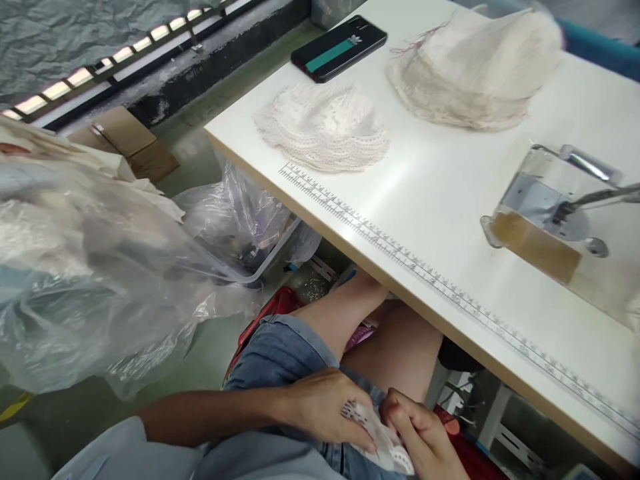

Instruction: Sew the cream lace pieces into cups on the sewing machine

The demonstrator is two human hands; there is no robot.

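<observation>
In the head view, a piece of white eyelet lace fabric [383,443] is gathered over my lap. My left hand [330,407] is closed around its left side, thumb pointing down across it. My right hand [423,430] grips the other side with curled fingers. Both hands sit close together, below the table's front edge. A pile of white scalloped lace pieces [327,130] lies on the white tabletop [415,193]. Behind it, to the right, rests a taller stack of cream fabric pieces [475,70] with loose threads.
A black phone with a green stripe [340,50] lies near the far left edge. A printed ruler [390,243] runs along the front edge. At right stands a metal fixture with a transparent plate [540,213]. Plastic-wrapped fabric [115,260] and a cardboard box [125,140] are left.
</observation>
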